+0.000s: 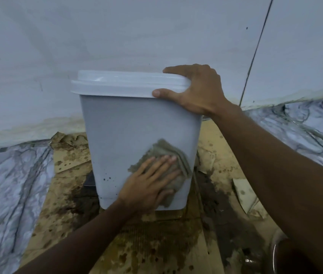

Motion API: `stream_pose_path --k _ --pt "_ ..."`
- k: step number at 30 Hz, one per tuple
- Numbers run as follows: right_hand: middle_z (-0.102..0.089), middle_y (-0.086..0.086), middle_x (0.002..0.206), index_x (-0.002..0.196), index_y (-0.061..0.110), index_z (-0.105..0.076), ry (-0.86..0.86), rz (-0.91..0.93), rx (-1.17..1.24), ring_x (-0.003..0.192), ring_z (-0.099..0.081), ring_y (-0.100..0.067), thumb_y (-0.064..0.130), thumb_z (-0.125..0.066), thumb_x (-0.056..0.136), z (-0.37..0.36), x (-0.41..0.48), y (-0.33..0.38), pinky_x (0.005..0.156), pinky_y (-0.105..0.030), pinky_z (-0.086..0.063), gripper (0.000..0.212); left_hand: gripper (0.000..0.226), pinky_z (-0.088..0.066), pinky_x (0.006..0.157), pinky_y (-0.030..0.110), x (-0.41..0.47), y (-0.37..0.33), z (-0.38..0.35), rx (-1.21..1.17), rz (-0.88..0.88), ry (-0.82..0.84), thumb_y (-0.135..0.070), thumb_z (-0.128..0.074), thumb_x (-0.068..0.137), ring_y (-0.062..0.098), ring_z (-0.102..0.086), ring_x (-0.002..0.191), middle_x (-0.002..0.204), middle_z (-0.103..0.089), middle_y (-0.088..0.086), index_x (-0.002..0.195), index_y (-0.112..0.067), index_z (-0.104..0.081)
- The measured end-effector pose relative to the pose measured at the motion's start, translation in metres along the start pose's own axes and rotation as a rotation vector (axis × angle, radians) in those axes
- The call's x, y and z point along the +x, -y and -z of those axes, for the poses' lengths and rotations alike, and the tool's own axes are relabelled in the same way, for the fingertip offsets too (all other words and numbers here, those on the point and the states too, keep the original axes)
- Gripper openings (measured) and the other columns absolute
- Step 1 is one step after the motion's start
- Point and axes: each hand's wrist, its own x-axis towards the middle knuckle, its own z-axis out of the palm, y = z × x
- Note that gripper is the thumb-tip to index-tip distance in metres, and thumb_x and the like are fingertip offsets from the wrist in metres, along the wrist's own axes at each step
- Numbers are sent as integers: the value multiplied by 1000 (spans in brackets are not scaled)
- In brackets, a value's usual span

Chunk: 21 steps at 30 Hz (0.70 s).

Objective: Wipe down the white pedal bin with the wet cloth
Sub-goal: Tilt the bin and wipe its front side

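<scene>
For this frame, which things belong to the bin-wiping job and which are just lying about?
In the job: white pedal bin; wet cloth, pressed flat against it by the left hand; right hand, gripping the bin's top edge.
Lying about: stained cardboard under the bin; marbled floor; white wall.

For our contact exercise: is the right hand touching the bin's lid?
Touching. The head view shows the right hand gripping the lid at its corner.
</scene>
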Motion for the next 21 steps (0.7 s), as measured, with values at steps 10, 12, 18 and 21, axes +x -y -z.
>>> stream_pose_path --k 10,12,18,21 --pt "-70 21 122 118 45 -70 -38 -4 13 115 -62 -7 94 -52 61 1 -2 0 96 -33 -47 77 66 9 123 52 67 -34 10 -115 213 -115 -50 -43 102 29 9 154 166 2 10 159 -23 -22" --pt "-70 22 121 118 45 -69 -42 -7 3 115 -62 -7 92 -53 63 1 -3 -1 93 -31 -44 74 64 13 123 48 38 -46 -1 -96 59 -28 -48 -41 103 27 1 154 165 -5 9 158 -21 -26" --pt "-71 23 114 115 46 -70 -52 -1 30 109 -63 -5 91 -54 64 2 -5 -2 87 -28 -43 70 68 11 124 43 -30 -20 -14 -18 -93 46 -50 -36 102 27 -9 152 166 0 6 160 -22 -15" --pt "-70 25 118 117 46 -69 -35 -10 19 112 -62 -4 91 -56 64 -1 -3 2 88 -28 -41 71 70 6 125 47 -7 8 2 -29 152 -57 -55 -38 99 28 -2 155 167 5 11 157 -22 -18"
